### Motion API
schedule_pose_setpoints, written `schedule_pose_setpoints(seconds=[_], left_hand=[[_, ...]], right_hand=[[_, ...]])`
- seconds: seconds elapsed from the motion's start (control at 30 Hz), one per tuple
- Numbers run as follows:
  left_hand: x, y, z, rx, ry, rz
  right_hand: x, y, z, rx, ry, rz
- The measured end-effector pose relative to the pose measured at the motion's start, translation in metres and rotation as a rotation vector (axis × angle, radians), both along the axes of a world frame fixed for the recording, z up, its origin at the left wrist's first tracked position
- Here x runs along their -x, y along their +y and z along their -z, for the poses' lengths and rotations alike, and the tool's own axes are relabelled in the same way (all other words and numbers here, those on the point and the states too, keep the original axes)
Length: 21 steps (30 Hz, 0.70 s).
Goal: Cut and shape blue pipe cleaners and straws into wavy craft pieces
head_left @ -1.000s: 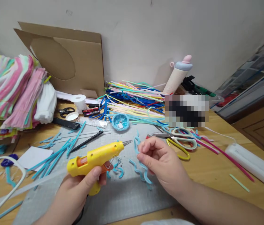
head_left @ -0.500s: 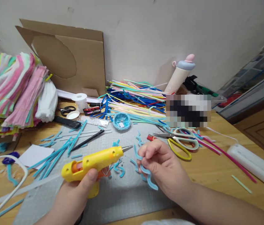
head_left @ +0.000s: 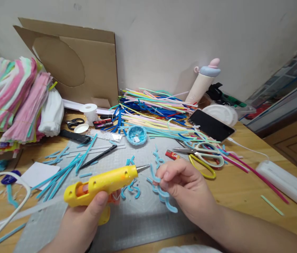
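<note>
My left hand (head_left: 85, 214) is wrapped round the handle of a yellow hot glue gun (head_left: 103, 182), its metal nozzle pointing right. A clear glue stick (head_left: 32, 212) sticks out of the gun's back end. Between the thumb and fingers of my right hand (head_left: 183, 182) is a curled light-blue pipe cleaner piece (head_left: 162, 193) with wavy ends. The nozzle tip is close to this piece; whether they touch I cannot tell. Behind the gun, several short curled blue pieces (head_left: 135, 191) lie on the grey cutting mat (head_left: 137, 225). My right fingers hide part of the held piece.
Scissors (head_left: 206, 154) and a red lighter (head_left: 172, 154) lie beyond my right hand. A small blue bowl-shaped piece (head_left: 136, 135) sits at the mat's back edge. Straight blue stems (head_left: 56, 182) and a black pen (head_left: 98, 157) are at left. A phone (head_left: 211, 126) rests at back right.
The glue gun has shifted very slightly left in my left hand. My right hand keeps its hold on the blue piece, nearly unmoved. The view has tilted a little.
</note>
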State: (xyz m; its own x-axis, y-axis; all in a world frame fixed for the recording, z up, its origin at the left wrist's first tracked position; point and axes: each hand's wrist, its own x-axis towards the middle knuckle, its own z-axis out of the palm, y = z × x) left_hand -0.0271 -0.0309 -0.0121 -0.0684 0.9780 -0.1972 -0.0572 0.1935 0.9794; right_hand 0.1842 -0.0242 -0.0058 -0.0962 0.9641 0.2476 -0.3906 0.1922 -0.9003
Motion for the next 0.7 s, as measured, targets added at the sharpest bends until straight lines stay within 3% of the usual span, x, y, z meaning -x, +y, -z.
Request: schedule_pose_setpoints(seconds=[0.2,0.5,0.7], left_hand=[[-0.0078,-0.0013,-0.0084,0.008,-0.032,-0.064],[-0.0055,-0.0001,-0.0086,-0.020,-0.009,-0.023],[-0.0111,-0.0041,-0.0111,0.000,-0.044,-0.098]], right_hand=[[0.0007,0.0002,-0.0027,0.004,0.003,0.013],[0.0009,-0.0007,-0.0035,-0.001,-0.019,0.019],[-0.0002,-0.0005,-0.0049,-0.013,-0.021,0.008]])
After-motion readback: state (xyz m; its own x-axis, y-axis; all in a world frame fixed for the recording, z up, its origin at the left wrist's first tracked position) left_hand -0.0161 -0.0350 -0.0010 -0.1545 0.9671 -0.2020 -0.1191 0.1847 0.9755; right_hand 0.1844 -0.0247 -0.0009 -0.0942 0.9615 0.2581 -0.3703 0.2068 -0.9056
